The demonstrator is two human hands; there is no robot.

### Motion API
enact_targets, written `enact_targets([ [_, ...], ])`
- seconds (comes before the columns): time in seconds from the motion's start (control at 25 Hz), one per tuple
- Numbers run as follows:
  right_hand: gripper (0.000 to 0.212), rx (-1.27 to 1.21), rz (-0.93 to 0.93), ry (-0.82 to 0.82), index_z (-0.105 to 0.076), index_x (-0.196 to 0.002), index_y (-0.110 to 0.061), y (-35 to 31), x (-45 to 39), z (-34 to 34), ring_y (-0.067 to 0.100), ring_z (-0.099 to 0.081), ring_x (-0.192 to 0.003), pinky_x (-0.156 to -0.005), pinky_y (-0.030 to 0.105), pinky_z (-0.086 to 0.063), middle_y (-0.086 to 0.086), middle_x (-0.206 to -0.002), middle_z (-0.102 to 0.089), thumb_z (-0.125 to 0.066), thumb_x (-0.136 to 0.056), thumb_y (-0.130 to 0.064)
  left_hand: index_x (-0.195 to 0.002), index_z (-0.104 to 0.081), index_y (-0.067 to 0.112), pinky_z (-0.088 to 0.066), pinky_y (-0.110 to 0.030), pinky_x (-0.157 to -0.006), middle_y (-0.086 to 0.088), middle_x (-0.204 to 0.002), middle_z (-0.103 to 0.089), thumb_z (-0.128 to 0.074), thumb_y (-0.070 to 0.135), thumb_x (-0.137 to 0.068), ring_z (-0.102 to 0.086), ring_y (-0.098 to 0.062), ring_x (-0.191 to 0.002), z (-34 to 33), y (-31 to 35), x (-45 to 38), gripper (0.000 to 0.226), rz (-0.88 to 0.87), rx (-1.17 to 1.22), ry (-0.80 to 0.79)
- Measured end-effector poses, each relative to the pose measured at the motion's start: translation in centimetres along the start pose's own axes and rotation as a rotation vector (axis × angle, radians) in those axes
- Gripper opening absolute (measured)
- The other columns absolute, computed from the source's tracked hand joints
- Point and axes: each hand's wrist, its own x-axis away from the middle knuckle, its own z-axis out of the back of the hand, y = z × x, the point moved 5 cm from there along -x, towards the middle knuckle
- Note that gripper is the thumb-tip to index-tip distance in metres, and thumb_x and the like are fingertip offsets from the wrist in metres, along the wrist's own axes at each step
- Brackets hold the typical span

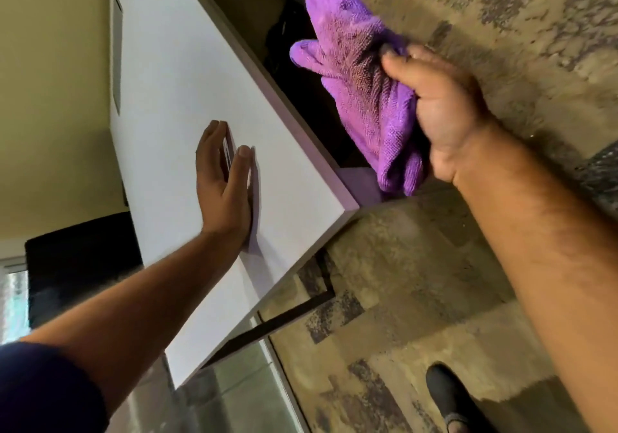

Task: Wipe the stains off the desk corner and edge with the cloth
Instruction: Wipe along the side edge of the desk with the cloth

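Right hand (444, 115) bunches the purple cloth (364, 88) beside the white desk (174, 75) edge — contact possibly hidden; left hand (224, 185) lies flat, open, empty.

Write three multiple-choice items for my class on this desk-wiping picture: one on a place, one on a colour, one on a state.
1. Where is the left hand?
A. flat on the desk top
B. on the floor
C. holding the cloth

2. What colour is the cloth?
A. green
B. purple
C. white

3. How is the cloth held?
A. spread flat on the desk
B. folded in a drawer
C. bunched in the right hand

Answers: 1 A, the palm lies pressed on the white top; 2 B, the fabric is bright purple; 3 C, the fingers close around it beside the desk edge.
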Motion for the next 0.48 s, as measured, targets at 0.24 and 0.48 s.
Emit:
enact_targets([
  [0.24,0.052,0.331,-0.023,-0.199,-0.054,-0.145,0.005,4.2,-2.9,-5.1,0.024,-0.061,-0.136,-0.12,0.038,-0.044,0.016,-0.143,-0.065,-0.053,-0.094,-0.006,-0.156,-0.049,0.024,-0.035,-0.011,-0.119,0.008,-0.169,-0.041,-0.058,0.051,-0.095,-0.041,-0.002,-0.151,-0.1,0.3,-0.1,0.068,-0.014,-0.024,0.023],
  [0.48,0.045,0.947,0.308,-0.206,-0.069,-0.136,-0.009,2.2,0.5,-5.3,0.015,-0.065,-0.126,-0.112,0.022,-0.046,0.003,-0.133,-0.073,-0.048,-0.096,-0.008,-0.156,-0.05,0.023,-0.036,-0.02,-0.123,0.007,-0.168,-0.043,-0.059,0.05,-0.096,-0.043,-0.005,-0.151,-0.3,0.5,0.2,0.067,-0.011,-0.029,0.046],
])
